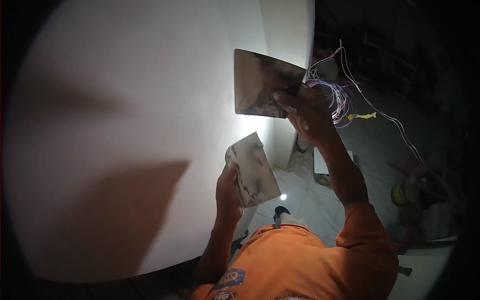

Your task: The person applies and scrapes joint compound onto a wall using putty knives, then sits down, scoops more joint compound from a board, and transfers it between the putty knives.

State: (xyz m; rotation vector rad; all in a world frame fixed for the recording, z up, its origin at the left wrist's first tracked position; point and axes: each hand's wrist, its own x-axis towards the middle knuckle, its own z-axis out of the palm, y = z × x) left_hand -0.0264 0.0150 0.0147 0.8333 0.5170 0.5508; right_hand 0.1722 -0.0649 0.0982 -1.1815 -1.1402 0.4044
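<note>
My right hand [311, 114], flecked with white, is wrapped round the near edge of a wide, flat scraper [267, 82]. Its dark, shiny face carries pale smears and is held close to the white wall [125, 100]; whether it touches the wall I cannot tell. Lower and to the left, my left hand [228, 195] grips a second flat plate [257, 172] by its left side. This plate is roughly rectangular, off-white and tilted, with dark and grey smears on its face. Most of the left fingers are hidden behind it.
The wall ends at a vertical edge just beyond the scraper. Right of it hang coiled coloured wires [340, 100], with a yellow strip [362, 116] beside them. A white square object [332, 161] rests on the tiled floor [320, 200]. Dim clutter with a yellow-green round item [398, 195] lies far right.
</note>
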